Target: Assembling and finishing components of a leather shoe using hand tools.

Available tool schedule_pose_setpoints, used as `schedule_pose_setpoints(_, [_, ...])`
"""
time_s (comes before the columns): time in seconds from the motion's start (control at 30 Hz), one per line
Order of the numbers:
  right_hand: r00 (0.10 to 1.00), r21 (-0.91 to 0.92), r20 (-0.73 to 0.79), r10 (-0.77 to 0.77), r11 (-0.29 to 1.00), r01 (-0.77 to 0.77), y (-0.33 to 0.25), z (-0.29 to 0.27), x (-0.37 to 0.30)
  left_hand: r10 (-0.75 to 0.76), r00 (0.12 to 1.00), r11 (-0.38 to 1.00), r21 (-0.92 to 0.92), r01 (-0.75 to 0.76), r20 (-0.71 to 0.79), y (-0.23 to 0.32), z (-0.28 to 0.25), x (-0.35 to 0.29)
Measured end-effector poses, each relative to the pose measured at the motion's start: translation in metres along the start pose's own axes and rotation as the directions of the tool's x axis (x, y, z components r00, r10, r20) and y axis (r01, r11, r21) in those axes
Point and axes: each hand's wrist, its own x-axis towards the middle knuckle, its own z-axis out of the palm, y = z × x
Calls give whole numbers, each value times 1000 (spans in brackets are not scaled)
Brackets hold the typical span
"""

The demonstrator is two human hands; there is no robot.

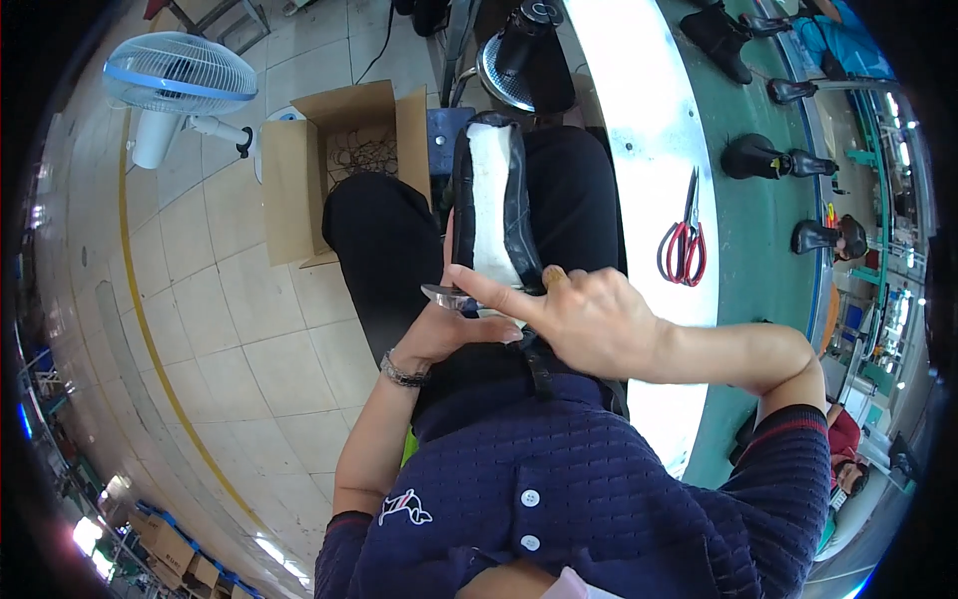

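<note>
Now left hand grips one shoe; right hand one metal tool.

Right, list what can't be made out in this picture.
All in the head view:
- Left hand: most of its fingers are hidden behind the black boot.
- Shiny metal tool: its other end is covered by the right hand.
- Tangled strands in the cardboard box: too small to identify.
- Person in blue: cut off by the picture's dark rim.
</note>
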Motion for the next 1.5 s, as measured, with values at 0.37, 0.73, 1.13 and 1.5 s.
schedule_pose_setpoints(0.37, [999,106,-14,-31,994,32,18,-6,-5,-199,978,975,117,191,59,17,-5,-13])
schedule_pose_setpoints(0.73, [385,304,-191,903,427,-851,130,84,-64,74,964,997,47,-64,-255,61,24,19])
schedule_pose_setpoints(1.13, [741,930,-252,622,-56,364,29,53,-66,339,938,934,99,-344,68,50,72,33])
schedule_pose_setpoints(1.5, [-373,973,-203,905,231,29,100,84,-210,83,930,861,444,-247,357,67,104,39])
